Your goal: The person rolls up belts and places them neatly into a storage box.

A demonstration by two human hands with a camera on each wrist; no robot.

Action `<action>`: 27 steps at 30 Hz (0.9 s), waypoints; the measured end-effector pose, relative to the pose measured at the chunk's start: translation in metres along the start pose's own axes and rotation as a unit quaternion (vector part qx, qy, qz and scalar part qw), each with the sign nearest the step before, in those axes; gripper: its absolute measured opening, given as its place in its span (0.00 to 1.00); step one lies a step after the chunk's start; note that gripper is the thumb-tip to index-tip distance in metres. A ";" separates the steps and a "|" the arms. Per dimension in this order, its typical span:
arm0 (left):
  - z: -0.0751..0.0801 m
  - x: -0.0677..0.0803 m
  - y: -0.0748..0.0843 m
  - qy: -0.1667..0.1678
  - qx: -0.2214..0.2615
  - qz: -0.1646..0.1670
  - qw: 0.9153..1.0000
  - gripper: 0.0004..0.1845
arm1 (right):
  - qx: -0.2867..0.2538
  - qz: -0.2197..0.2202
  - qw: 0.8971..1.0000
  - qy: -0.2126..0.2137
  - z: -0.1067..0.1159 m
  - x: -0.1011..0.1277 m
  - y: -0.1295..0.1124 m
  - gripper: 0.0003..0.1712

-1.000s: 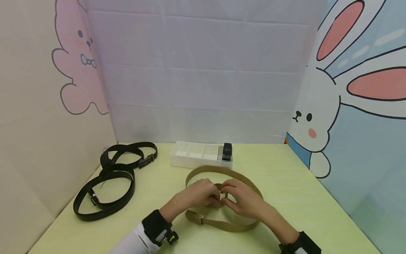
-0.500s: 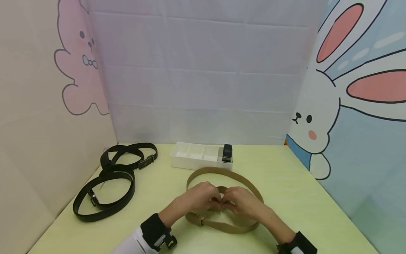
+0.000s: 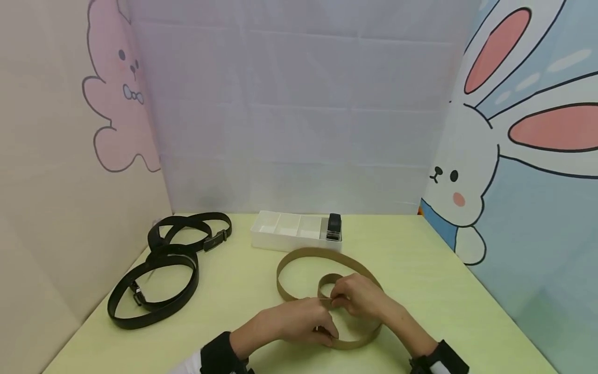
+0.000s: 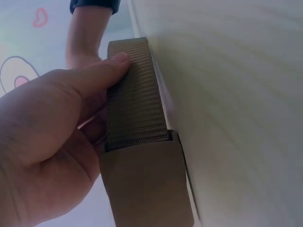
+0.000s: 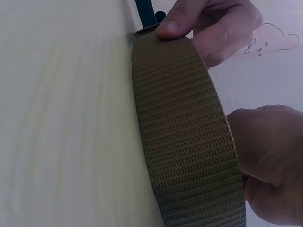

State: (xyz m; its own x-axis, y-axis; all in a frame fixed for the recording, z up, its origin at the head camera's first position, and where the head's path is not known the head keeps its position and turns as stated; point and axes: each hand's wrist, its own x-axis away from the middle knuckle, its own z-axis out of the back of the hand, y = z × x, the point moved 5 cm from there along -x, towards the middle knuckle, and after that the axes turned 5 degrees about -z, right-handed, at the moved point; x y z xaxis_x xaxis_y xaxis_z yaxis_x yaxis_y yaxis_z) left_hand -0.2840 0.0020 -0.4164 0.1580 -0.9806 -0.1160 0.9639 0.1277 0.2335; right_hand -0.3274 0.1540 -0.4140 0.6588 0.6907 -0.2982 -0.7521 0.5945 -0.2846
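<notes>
A tan woven belt (image 3: 299,258) stands on edge in a wide loop on the yellow-green table (image 3: 420,270), with a small inner coil (image 3: 329,279) at its middle. My right hand (image 3: 357,297) pinches that coil. My left hand (image 3: 310,322) grips the belt's near part by the buckle end. In the left wrist view the thumb of my left hand (image 4: 57,127) presses the belt (image 4: 135,104) just above its flat tan buckle (image 4: 147,189). In the right wrist view the belt (image 5: 184,137) curves across the frame, held by my right hand (image 5: 270,165).
Black belts (image 3: 156,283) lie coiled at the table's left, one pile (image 3: 191,228) farther back. A white divided tray (image 3: 289,231) stands behind the tan belt with a black rolled belt (image 3: 334,227) in its right end. Printed cloth walls enclose the table on three sides.
My left hand has slid down toward me along the belt to the buckle end. The small coil is now uncovered and the belt stands on edge.
</notes>
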 end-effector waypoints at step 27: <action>0.029 0.100 -0.058 0.098 -0.033 0.160 0.982 0.26 | -0.026 -0.029 0.999 -0.021 0.001 0.004 0.003 0.02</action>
State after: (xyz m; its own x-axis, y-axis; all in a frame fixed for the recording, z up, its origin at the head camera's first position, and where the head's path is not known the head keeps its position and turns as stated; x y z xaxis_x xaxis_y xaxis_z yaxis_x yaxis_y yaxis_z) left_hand -0.3304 -0.1078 -0.4131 0.4877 -0.8417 -0.2319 0.8685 0.4408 0.2266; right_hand -0.3269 0.1586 -0.4148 0.6997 0.6722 -0.2419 -0.7093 0.6132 -0.3477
